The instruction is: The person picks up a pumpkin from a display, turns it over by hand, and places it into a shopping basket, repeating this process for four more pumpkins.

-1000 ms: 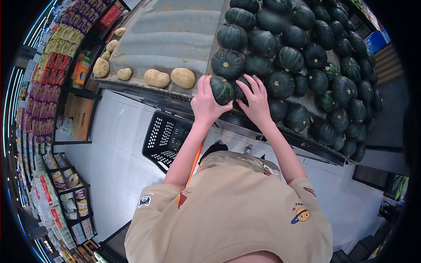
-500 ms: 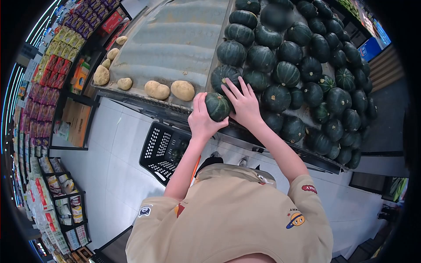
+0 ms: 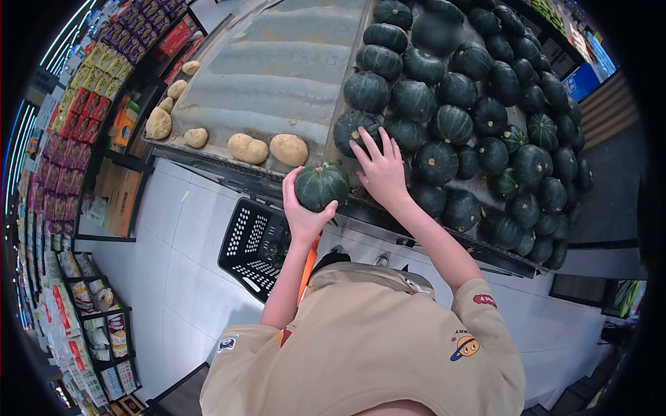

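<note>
A dark green pumpkin with a short stem sits in my left hand, thumb under one side and fingers round the other. It is held at the front edge of the display stand, above the floor. My right hand has its fingers spread, with the fingertips on another dark green pumpkin at the near left corner of the heap. More pumpkins lie packed together to the right of that hand. Just beyond my left hand, pale potatoes line the front of the stand.
A black shopping basket with green produce in it stands below the stand's edge, left of my legs. Shelves of packaged goods run along the left. A blue box is at the far right.
My left hand has moved left and toward me with the pumpkin, away from the right hand. My right hand stays over the corner pumpkin and no longer touches the held one.
</note>
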A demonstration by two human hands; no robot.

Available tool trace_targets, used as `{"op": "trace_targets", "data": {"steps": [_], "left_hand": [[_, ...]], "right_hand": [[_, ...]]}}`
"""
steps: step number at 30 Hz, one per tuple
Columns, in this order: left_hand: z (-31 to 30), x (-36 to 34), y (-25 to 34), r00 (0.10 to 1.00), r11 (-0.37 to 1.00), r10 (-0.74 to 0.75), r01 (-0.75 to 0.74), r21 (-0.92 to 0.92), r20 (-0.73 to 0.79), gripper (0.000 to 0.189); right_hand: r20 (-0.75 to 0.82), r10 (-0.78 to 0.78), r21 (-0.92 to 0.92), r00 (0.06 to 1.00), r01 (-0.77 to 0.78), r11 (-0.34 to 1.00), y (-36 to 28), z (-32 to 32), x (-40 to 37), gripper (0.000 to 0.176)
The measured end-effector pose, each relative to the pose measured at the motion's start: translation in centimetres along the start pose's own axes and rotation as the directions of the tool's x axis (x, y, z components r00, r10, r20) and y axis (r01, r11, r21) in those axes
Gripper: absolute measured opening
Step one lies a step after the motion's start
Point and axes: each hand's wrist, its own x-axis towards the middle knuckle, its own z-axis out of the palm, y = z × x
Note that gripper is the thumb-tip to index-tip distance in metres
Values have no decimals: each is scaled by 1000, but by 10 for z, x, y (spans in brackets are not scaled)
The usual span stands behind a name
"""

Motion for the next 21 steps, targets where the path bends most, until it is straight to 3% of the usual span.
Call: {"op": "trace_targets", "data": {"steps": [1, 3, 4, 7, 10, 14, 16, 18, 20, 21], "left_hand": [[2, 0, -5, 1000, 1000, -1, 1, 0, -1, 80], [3, 3, -6, 986, 926, -158, 169, -339, 58, 78], [3, 4, -3, 985, 925, -160, 171, -339, 60, 78], [8, 6, 5, 944, 578, -267, 317, -752, 193, 78], [16, 13, 10, 927, 501, -295, 356, -789, 231, 79], [27, 18, 15, 982, 665, -134, 190, -722, 135, 83], [31, 18, 14, 983, 666, -131, 184, -723, 130, 82], [35, 15, 8, 961, 429, -222, 248, -869, 165, 84], [39, 13, -4, 945, 354, -266, 281, -892, 192, 81], [38, 12, -11, 936, 252, -254, 305, -918, 242, 77]], "right_hand": [[-4, 7, 15, 1000, -7, 1000, 0, 0, 0, 61], [-7, 16, 30, 1000, -16, 999, 0, -1, 1, 59], [-19, 15, 46, 1000, -14, 999, 0, -1, 0, 58], [-27, 9, 51, 1000, -8, 999, 2, -1, -2, 56], [-29, 5, 19, 1000, -5, 1000, 3, 0, -4, 54], [-24, 16, 25, 1000, -15, 1000, 4, -4, -5, 54], [-33, 36, 50, 999, -34, 998, 5, -5, -5, 55], [-43, 29, 44, 999, -27, 999, 5, -5, -6, 57], [-58, 31, 95, 998, -26, 995, 6, -5, -6, 55], [-55, 30, 96, 998, -24, 995, 5, -5, -6, 55]]}}
